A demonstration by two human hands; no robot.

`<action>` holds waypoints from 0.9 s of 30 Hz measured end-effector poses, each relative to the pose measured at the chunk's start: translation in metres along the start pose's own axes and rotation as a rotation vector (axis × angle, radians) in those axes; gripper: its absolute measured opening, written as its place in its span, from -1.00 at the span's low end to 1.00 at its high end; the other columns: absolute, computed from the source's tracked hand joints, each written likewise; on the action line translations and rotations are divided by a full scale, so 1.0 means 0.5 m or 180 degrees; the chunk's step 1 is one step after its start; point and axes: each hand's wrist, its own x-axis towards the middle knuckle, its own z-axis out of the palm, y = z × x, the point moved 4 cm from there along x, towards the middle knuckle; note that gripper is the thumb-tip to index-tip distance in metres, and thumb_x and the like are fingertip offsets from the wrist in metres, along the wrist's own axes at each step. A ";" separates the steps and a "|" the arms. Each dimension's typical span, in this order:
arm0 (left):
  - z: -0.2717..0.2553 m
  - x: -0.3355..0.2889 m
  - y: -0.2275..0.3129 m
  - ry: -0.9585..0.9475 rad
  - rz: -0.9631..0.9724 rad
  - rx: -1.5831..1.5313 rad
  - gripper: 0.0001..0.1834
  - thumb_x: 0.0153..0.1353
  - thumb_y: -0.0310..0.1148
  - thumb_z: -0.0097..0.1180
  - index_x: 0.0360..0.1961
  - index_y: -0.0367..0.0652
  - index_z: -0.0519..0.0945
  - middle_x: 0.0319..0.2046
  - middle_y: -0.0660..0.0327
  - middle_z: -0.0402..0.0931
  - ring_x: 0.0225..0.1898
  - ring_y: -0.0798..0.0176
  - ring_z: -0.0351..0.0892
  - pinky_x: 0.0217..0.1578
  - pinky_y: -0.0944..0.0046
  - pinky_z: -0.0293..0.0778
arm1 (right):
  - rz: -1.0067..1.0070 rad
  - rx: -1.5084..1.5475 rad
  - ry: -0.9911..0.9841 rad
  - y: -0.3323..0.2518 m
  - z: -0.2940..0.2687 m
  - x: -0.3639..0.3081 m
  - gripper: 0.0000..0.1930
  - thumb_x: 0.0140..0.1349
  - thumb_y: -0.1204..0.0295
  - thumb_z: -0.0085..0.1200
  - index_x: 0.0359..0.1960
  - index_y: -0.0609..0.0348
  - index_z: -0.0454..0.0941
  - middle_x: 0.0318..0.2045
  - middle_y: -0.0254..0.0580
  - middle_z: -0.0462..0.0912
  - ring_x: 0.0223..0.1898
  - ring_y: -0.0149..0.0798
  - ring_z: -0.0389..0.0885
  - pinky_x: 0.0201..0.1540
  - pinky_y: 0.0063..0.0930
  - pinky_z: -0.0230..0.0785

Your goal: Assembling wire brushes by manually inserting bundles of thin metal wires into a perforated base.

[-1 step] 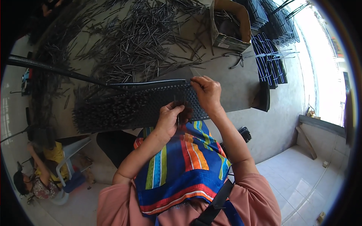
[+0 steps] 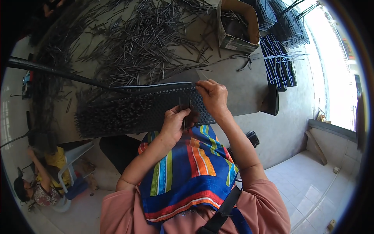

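A black perforated panel [image 2: 156,105] lies across the near edge of the table, and its left half bristles with thin dark metal pins [image 2: 105,117] stuck through it. My left hand [image 2: 175,124] is closed on a small bunch of pins, held upright against the panel's lower edge. My right hand [image 2: 213,97] rests on the panel's right end, with its fingertips pinching the upper edge. Below both hands, a striped, many-coloured cloth [image 2: 187,171] covers my lap.
Several loose pins [image 2: 144,43] are strewn over the grey table [image 2: 241,89]. A cardboard box [image 2: 238,27] stands at the back, with stacked black wire frames [image 2: 278,62] to its right. A long dark rod [image 2: 58,72] reaches in from the left. A person [image 2: 37,183] sits by a white chair [image 2: 74,171] at lower left.
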 end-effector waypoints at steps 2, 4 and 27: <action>-0.004 0.004 -0.002 0.0019 0.0054 -0.0054 -0.86 0.26 -0.51 0.03 -0.20 -0.24 0.60 -0.38 0.10 0.66 -0.47 0.26 0.66 -0.52 0.32 0.57 | -0.0180 -0.0229 -0.0189 -0.004 0.006 -0.006 -0.85 0.03 0.49 0.26 -0.35 0.24 0.67 -0.45 -0.08 0.63 -0.48 -0.13 0.65 -0.42 -0.42 0.41; -0.003 0.003 0.000 0.0031 0.0053 -0.0075 -0.87 0.25 -0.52 0.04 -0.23 -0.26 0.61 -0.39 0.09 0.66 -0.45 0.25 0.67 -0.48 0.32 0.57 | -0.0051 -0.0108 -0.0041 -0.002 0.002 -0.029 -0.84 0.01 0.47 0.26 -0.35 0.26 0.66 -0.47 -0.09 0.61 -0.52 -0.17 0.61 -0.43 -0.43 0.39; 0.023 0.001 -0.009 -0.0076 -0.0149 0.0070 -0.80 0.23 -0.57 -0.12 -0.19 -0.26 0.53 -0.34 0.04 0.65 -0.40 0.18 0.68 -0.45 0.25 0.59 | 0.0025 0.1368 0.0480 0.071 -0.031 -0.023 -0.86 0.03 0.70 0.18 -0.35 0.31 0.57 -0.41 -0.21 0.55 -0.44 -0.41 0.50 -0.39 -0.61 0.32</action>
